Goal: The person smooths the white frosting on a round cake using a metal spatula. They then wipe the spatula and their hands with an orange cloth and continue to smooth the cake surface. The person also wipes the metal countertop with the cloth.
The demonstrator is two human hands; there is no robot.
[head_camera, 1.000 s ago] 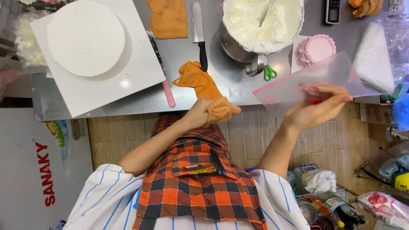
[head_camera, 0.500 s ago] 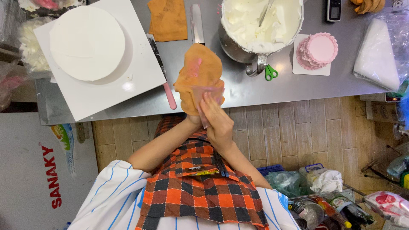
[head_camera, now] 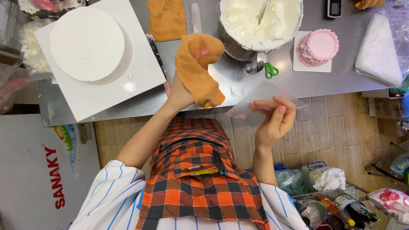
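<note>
Nearest the camera is the person's orange, black and white plaid apron [head_camera: 200, 187], worn over a blue-striped white shirt.

Just beyond it, the right hand [head_camera: 275, 121] is raised over the wooden floor, short of the table edge. Its fingers are curled and pinch a clear plastic scraper [head_camera: 260, 104], a flat translucent sheet smeared with pink along its lower edge; the thumb lies on the near face and the fingertips on the far one.

To the left of that, the left hand [head_camera: 181, 96] is closed around the bottom of an orange cloth [head_camera: 199, 68]. The cloth stands bunched above the fist, over the near edge of the steel table [head_camera: 336, 81], and carries a small pink smudge near its top. Cloth and scraper are close together but apart, with the scraper's left corner just below the cloth's hanging end.

Farther out on the table stand a white frosted round cake [head_camera: 87, 42] on a square white board at the left, a second folded orange cloth [head_camera: 168, 19], a metal bowl of white cream [head_camera: 260, 21], green-handled scissors [head_camera: 269, 70], and a small pink cake [head_camera: 318, 46] on a white card.
</note>
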